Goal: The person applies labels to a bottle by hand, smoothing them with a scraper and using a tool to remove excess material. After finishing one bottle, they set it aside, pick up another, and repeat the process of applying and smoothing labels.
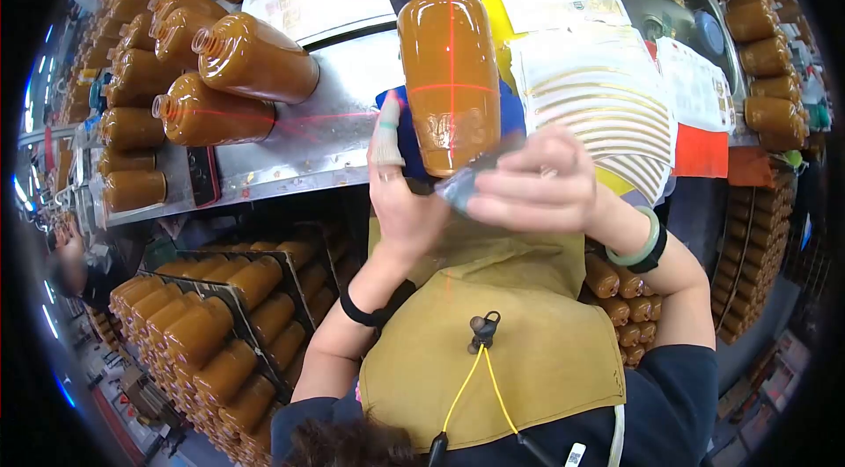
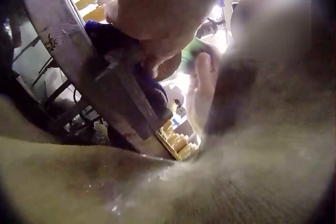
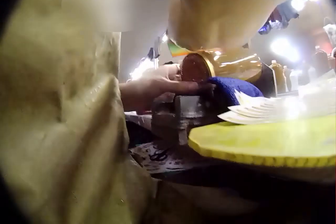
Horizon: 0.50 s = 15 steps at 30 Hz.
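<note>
An amber-brown glass bottle (image 1: 451, 71) lies on a blue cloth pad (image 1: 512, 110), its neck at a metal holder and its base toward the person. Red light lines cross it. The left hand (image 1: 400, 203) is beside the bottle's base, with white covering on an extended finger along the bottle's left side. Just right of the base, the right hand (image 1: 550, 185) pinches a thin, bluish see-through piece (image 1: 459, 189), blurred here; its kind cannot be told. In the right wrist view the left hand (image 3: 157, 85) reaches under the round bottle base (image 3: 196, 68).
More amber bottles (image 1: 255, 58) lie at the left of the metal table (image 1: 334, 154). Fanned white strips with gold lines (image 1: 598, 97) rest on a yellow board (image 3: 273, 148) at the right. Stacked bottles (image 1: 194, 317) fill racks below. A phone-like dark object (image 1: 202, 176) sits at the table's front edge.
</note>
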Available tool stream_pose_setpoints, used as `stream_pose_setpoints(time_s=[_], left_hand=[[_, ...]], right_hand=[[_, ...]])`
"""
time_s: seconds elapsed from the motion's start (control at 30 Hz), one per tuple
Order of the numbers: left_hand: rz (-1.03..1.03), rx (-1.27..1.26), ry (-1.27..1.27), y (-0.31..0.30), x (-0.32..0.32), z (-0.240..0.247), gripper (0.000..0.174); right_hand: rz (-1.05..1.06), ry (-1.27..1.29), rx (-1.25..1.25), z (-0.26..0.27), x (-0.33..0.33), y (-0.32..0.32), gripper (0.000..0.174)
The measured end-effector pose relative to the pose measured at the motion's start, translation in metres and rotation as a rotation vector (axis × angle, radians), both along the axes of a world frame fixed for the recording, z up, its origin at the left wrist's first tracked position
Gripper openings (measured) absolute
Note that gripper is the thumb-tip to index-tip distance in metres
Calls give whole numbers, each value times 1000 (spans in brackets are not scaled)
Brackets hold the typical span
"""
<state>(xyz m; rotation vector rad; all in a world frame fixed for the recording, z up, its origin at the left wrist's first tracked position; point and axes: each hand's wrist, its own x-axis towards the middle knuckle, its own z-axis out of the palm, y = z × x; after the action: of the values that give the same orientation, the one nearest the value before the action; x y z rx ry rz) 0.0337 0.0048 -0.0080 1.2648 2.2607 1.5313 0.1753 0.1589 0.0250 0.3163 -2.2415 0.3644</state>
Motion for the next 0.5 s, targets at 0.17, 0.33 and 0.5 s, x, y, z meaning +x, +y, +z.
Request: stream_pose_setpoints(time_s=[0.17,0.33,0.5], left_hand=[[-7,-39,109,1,-11,-5,80],[-64,63,119,4,-12,7,79],[-119,-10,199,4,-19,-1,81]], right_hand=[[-386,-27,-261,20,-20,25,26],[-84,-36,-70,10,-10,-2,23],[-439,-7,-164,19,-17,21,28]])
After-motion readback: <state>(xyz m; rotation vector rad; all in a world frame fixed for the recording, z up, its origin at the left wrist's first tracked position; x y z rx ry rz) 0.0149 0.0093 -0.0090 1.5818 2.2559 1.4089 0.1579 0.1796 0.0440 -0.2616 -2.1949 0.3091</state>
